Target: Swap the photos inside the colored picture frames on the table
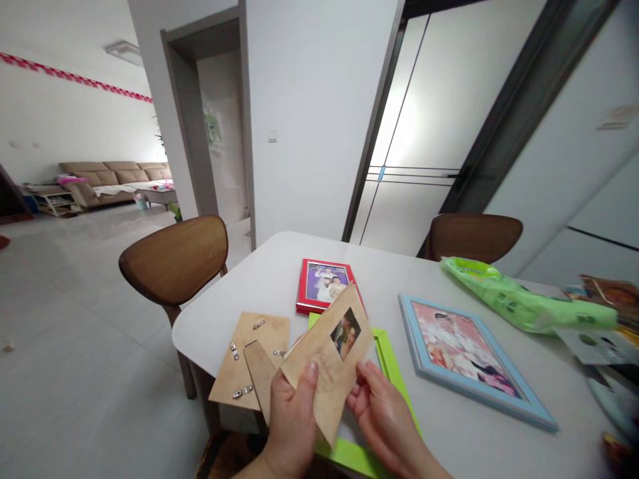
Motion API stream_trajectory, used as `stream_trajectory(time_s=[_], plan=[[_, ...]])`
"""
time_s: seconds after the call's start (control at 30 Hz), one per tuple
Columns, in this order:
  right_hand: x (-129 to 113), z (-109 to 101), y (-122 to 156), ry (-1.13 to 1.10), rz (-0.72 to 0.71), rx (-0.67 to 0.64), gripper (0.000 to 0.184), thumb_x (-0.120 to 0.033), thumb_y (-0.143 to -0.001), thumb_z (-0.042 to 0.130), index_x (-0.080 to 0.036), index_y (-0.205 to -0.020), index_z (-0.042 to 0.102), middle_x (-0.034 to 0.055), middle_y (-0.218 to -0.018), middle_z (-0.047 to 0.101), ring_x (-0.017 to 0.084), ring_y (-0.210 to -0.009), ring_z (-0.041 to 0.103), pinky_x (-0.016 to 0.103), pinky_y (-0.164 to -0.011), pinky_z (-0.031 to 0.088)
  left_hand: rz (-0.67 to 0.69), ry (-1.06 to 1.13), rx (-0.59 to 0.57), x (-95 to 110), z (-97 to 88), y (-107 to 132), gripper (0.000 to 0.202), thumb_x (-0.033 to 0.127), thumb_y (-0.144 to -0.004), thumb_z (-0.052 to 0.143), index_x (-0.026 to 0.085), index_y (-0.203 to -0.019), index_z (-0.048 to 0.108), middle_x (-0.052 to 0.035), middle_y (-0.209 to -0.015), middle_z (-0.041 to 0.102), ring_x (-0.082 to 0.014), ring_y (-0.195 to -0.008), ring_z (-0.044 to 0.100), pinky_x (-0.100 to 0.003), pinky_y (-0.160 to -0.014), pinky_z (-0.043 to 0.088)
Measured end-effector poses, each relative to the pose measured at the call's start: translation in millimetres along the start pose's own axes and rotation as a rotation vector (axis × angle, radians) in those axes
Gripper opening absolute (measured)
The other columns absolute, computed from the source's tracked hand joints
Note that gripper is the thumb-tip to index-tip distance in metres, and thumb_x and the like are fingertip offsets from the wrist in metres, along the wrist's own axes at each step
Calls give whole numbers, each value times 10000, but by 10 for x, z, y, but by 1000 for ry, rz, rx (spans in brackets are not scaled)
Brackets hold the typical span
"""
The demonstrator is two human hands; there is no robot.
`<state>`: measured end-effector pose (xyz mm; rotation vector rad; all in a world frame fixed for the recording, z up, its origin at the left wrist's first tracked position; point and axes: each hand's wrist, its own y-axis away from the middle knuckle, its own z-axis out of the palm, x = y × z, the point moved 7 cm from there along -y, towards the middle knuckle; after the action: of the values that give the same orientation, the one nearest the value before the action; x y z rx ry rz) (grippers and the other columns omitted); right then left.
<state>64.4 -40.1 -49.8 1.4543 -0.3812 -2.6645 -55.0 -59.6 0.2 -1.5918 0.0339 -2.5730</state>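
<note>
White walls and a pale tiled floor surround a white table [279, 279] with rounded corners; a brown sofa [112, 176] stands against the far wall beyond an open doorway. Both hands are at the near edge of this table. Left hand [292, 419] is closed in a grip on a tan paper mat [327, 359], thumb pressed on its front face and fingers hidden behind it. Right hand [382, 416] holds the same mat at its lower right edge, fingers curled, thumb on the front. Mat is tilted, raised above the table, and shows a small photo [345, 332] through a cut-out window near its upper end. Behind the mat, lying flat on the table near the front edge, is a green frame [387, 359], partly covered by the mat and the hands. Left of the hands, a brown backing board [247, 359] with metal clips and a hinged stand lies at the table's near left corner, overhanging the edge slightly. Further in on the table, beyond the mat, lies a red frame [324, 285] with a picture in it. Right of the green frame, apart from it, lies a blue frame [474, 362] holding a picture. A green plastic bag [524, 299] lies toward the table's far right side, with assorted printed items [606, 313] just beside it. Two wooden chairs stand at the table: one [177, 259] at the left side, one [474, 236] at the far side
</note>
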Motion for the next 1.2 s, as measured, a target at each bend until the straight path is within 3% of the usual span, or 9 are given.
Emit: stream_trajectory(time_s=[0.1,0.23,0.4,0.53,0.7,0.8,0.93,1.1,1.2], plan=[[-192,-232,-26,45,-44,112,482,-285,-672,535,-216,-1138,433,29,-925,659,195,-786,620,281,-621,501,-65,49,-12,-110,-54,-77,506,352,-726,570,142,-1166,434,-118,-1069,576,-256,-1001,525,-359,-851,417],[-406,-451,-62,288,35,99,506,-233,-675,498,-218,-1173,409,27,-871,677,192,-684,639,280,-560,502,-40,-229,-71,-163,-235,-131,486,267,-712,552,118,-1153,415,-143,-1172,487,-235,-1074,463,-353,-918,359],[-355,-444,-104,422,103,-28,520,-194,-674,444,-194,-1192,396,36,-836,684,184,-630,639,275,-533,486,46,-854,-354,-245,-175,31,479,139,-663,524,134,-1138,454,-117,-1233,443,-239,-1148,376,-395,-991,263],[-295,-443,-208,514,81,-6,500,-220,-687,404,-171,-1185,399,45,-812,682,174,-584,630,265,-498,466,118,-1091,-527,-342,-89,146,507,151,-659,533,111,-1155,432,-133,-1291,372,-244,-1182,330,-398,-993,270],[-390,-512,-361,901,-31,-7,402,-274,-732,319,-147,-1074,489,58,-787,670,176,-627,616,263,-533,443,162,-1263,-643,-358,-26,193,526,146,-654,549,67,-1158,422,-152,-1296,359,-235,-1198,303,-374,-1001,262],[-530,-494,-370,1414,-206,46,340,-301,-755,304,-155,-939,550,92,-813,650,206,-726,595,288,-612,415,146,-1325,-709,-382,1,218,496,203,-680,559,93,-1151,447,-133,-1289,377,-232,-1192,316,-382,-1015,223],[-561,-461,-294,1958,-306,196,350,-348,-790,265,-160,-869,550,115,-799,597,236,-687,576,307,-554,360,145,-1368,-773,-457,36,235,525,337,-721,550,130,-1187,426,-115,-1318,340,-239,-1216,275,-408,-1024,169],[-520,-434,-232,2093,-450,246,319,-342,-781,334,-168,-990,501,82,-833,533,212,-707,555,284,-543,338,126,-1419,-819,-423,43,273,554,305,-718,548,104,-1211,397,-125,-1332,305,-225,-1230,244,-392,-1027,158],[-544,-446,-238,2086,-495,243,326,-340,-783,348,-161,-998,516,85,-824,533,214,-716,540,302,-580,351,100,-1456,-813,-276,-175,276,634,250,-663,582,121,-1240,356,-116,-1351,262,-218,-1241,215,-392,-1023,171]])
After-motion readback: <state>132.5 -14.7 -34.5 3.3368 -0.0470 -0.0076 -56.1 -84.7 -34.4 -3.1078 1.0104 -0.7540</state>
